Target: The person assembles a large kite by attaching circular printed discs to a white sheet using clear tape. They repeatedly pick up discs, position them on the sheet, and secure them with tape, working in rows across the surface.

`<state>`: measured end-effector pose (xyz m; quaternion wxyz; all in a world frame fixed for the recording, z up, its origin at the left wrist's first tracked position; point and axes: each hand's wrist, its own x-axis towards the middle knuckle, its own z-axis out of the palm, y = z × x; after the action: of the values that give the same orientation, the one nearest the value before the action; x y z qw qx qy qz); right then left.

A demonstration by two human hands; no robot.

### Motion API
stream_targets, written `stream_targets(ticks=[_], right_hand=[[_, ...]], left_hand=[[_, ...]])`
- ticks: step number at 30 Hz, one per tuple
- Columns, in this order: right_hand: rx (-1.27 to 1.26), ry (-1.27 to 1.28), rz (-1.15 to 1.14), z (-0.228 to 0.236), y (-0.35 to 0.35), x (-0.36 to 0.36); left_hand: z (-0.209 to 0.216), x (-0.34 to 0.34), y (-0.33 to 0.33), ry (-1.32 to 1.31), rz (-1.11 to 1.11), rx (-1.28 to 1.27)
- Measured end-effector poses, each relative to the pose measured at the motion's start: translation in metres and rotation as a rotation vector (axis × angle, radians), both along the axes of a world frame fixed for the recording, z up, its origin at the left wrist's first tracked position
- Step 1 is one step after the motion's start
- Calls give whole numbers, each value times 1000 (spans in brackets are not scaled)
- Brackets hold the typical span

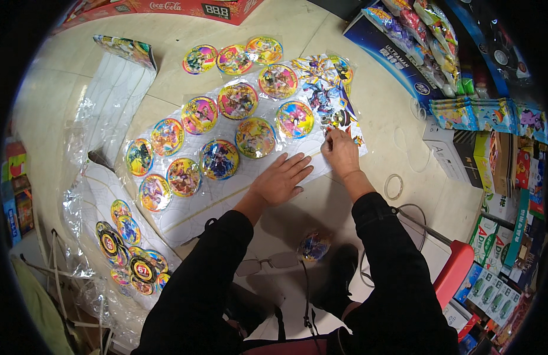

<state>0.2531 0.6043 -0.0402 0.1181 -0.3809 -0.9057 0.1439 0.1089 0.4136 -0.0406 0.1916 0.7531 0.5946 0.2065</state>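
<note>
A large white sheet [188,223] lies on the floor before me, with rows of round picture discs [238,100] in clear plastic on it. Its right end carries a colourful printed picture [321,97]. My left hand [281,178] rests flat on the sheet's near edge, fingers stretched out, holding nothing. To its right, my right hand [341,152] is closed, with its fingertips pinched together at the lower part of the printed picture. Whatever is between those fingertips is hidden. A small dark round piece [343,117] sits just beyond them.
More discs [129,229] in plastic lie at the left, below a folded white strip [117,89]. Red box [185,10] at the far side; snack packets [475,115] and boxes [451,154] line the right. A red stool edge [454,273] and clear rings [394,187] lie near my right arm.
</note>
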Motion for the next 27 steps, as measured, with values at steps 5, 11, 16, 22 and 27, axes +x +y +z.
stream_targets(ticks=[5,11,16,22,27], right_hand=[[-132,241,-207,0,-14,13],[21,326,-192,-3,-55,5],[115,304,-176,-9,-55,4],[130,302,-174,-9,-58,3],[117,333,-304,-15,-68,-7]], left_hand=[[2,1,0,1,7,-13],[0,-2,-2,15,-6,-31],[3,0,2,20,-12,-56],[4,-1,0,7,5,-36],[5,-2,-3,-2,7,-27]])
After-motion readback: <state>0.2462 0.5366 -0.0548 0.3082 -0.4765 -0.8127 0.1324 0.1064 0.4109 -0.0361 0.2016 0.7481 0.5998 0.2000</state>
